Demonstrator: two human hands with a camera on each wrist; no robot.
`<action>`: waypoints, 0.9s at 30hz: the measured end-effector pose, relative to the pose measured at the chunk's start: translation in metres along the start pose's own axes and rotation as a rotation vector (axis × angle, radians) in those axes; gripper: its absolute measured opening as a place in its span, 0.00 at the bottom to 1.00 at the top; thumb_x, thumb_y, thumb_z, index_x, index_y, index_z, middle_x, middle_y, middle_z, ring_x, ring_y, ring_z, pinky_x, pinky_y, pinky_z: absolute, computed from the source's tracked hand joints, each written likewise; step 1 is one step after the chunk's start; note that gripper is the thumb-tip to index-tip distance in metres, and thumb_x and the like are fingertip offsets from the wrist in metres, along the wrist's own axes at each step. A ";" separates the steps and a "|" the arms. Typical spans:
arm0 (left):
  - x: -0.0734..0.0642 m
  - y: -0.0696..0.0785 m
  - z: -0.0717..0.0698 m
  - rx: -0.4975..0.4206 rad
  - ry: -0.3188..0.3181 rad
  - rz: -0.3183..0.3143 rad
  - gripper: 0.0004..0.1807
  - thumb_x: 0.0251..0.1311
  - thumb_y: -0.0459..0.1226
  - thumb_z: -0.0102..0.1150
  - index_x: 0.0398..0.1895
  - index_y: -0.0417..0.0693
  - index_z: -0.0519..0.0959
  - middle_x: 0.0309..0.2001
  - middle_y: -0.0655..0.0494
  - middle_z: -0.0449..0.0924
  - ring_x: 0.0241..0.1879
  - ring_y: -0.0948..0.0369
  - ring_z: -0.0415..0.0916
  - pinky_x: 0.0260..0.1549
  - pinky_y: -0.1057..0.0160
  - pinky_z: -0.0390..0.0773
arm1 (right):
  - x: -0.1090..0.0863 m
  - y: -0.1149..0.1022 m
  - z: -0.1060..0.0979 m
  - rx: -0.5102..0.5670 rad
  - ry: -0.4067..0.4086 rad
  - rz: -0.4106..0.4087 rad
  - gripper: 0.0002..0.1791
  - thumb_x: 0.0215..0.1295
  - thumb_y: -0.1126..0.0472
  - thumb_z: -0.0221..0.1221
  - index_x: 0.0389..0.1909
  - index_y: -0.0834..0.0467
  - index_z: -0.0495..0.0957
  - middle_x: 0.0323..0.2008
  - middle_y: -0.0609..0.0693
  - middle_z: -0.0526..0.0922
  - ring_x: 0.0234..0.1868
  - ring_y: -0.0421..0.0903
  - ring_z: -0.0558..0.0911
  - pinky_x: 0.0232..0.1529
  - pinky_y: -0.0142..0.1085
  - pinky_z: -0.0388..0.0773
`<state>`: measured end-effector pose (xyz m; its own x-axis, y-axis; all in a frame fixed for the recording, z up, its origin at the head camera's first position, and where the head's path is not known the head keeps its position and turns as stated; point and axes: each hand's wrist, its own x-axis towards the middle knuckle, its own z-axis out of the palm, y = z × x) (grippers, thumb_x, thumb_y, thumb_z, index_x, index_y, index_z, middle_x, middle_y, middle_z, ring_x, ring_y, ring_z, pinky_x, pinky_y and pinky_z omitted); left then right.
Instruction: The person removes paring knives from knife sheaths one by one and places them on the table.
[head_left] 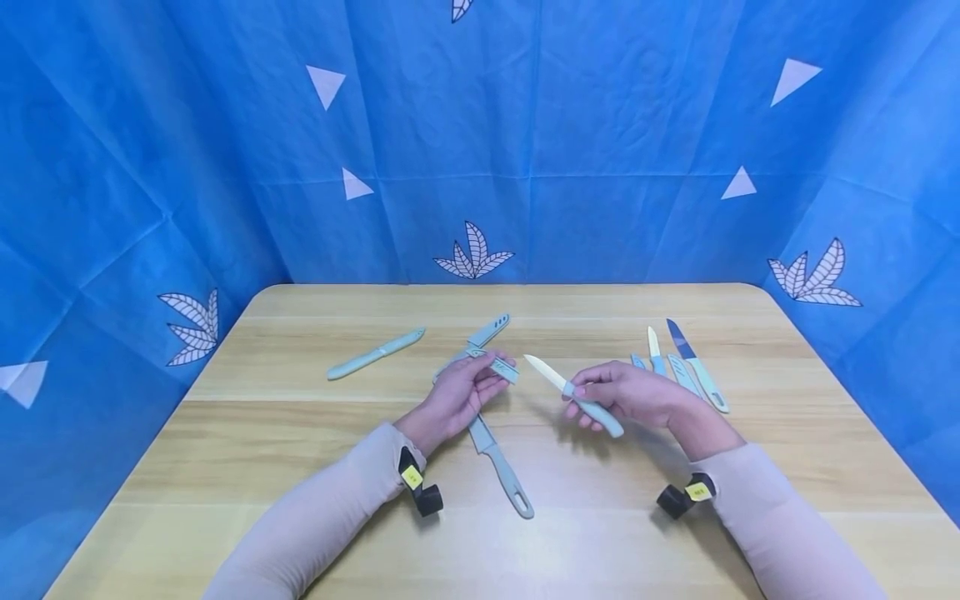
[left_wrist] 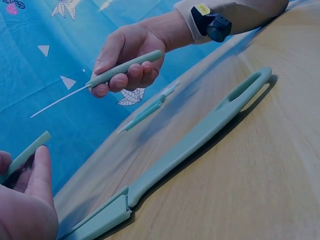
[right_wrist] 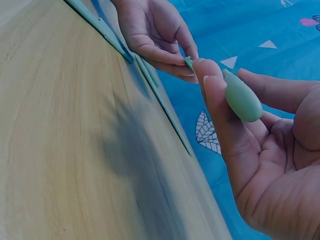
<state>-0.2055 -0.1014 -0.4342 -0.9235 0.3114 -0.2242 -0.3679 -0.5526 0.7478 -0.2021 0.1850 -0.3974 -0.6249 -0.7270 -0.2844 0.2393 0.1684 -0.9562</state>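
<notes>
My right hand (head_left: 626, 390) holds a small knife (head_left: 600, 415) by its light green handle, its pale bare blade slanting up and left. My left hand (head_left: 456, 398) pinches a green slotted blade cover (head_left: 505, 370) between thumb and fingers. The blade tip and the cover's end are close together but apart. Under and beside the left hand lies a larger knife (head_left: 510, 483) with a looped handle, its blade in a cover. Beyond that hand another green slotted piece (head_left: 489, 331) lies on the table, partly hidden. In the right wrist view, the knife handle (right_wrist: 243, 100) shows end-on.
A slim covered knife (head_left: 375, 354) lies on the wooden table (head_left: 262, 467) at the left. Right of the right hand are a dark-bladed knife (head_left: 697, 367), a small pale-bladed knife (head_left: 656, 350) and a slotted cover (head_left: 681, 372). A blue patterned curtain (head_left: 600, 225) surrounds the table.
</notes>
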 end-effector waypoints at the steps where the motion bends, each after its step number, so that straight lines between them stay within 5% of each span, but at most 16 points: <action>1: 0.000 0.000 0.000 0.006 -0.005 -0.001 0.15 0.71 0.35 0.51 0.55 0.34 0.73 0.47 0.42 0.82 0.45 0.54 0.83 0.54 0.59 0.79 | 0.000 0.000 0.000 0.004 0.006 0.000 0.23 0.74 0.61 0.52 0.56 0.79 0.65 0.46 0.70 0.80 0.37 0.48 0.83 0.39 0.39 0.85; 8: -0.001 0.000 0.003 0.057 -0.029 -0.040 0.20 0.71 0.33 0.50 0.62 0.32 0.67 0.55 0.39 0.78 0.47 0.53 0.82 0.55 0.58 0.79 | -0.001 -0.001 -0.002 0.031 0.065 -0.001 0.20 0.75 0.62 0.51 0.54 0.76 0.67 0.46 0.68 0.81 0.40 0.50 0.83 0.46 0.43 0.85; 27: 0.010 0.008 0.021 0.173 -0.108 -0.098 0.15 0.70 0.31 0.52 0.56 0.31 0.70 0.62 0.35 0.70 0.43 0.55 0.83 0.52 0.61 0.81 | -0.013 -0.010 -0.020 0.050 0.228 -0.054 0.21 0.73 0.60 0.55 0.57 0.72 0.71 0.42 0.64 0.82 0.41 0.55 0.85 0.44 0.46 0.86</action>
<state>-0.2150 -0.0862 -0.4170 -0.8641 0.4426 -0.2398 -0.4223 -0.3781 0.8239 -0.2114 0.2060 -0.3854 -0.7883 -0.5637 -0.2467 0.2337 0.0965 -0.9675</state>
